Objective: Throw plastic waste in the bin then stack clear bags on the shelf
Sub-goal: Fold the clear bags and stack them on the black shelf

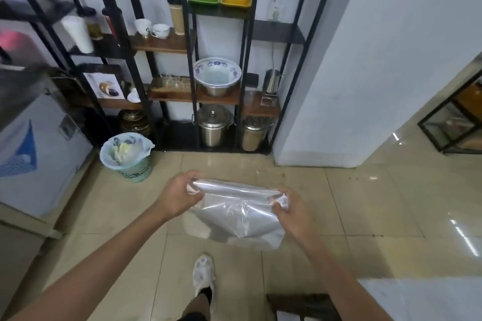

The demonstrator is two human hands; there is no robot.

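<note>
From the head camera, both arms reach forward over the tiled floor (pixel 365 203). The left hand (pixel 180 197) pinches the left end of the clear bags (pixel 234 214), its fingers curled tight around the gathered plastic. The right hand (pixel 288 210) clutches the opposite end, fist closed on a bunched corner. Between the two hands the top edge of the plastic is pulled into a rolled band, and the rest hangs below them in loose, glossy folds above the floor.

Ahead and to the left of the left hand stands the bin (pixel 127 155), a green mesh basket lined with a pale bag, with crumpled waste inside. Beyond both hands rises the shelf (pixel 216 98), a black metal frame with wooden boards carrying a patterned bowl (pixel 217 73), steel pots, cups, and green and yellow boxes up top. A white wall (pixel 365 73) stands ahead of the right hand. A shoe (pixel 204 272) shows below the bags.
</note>
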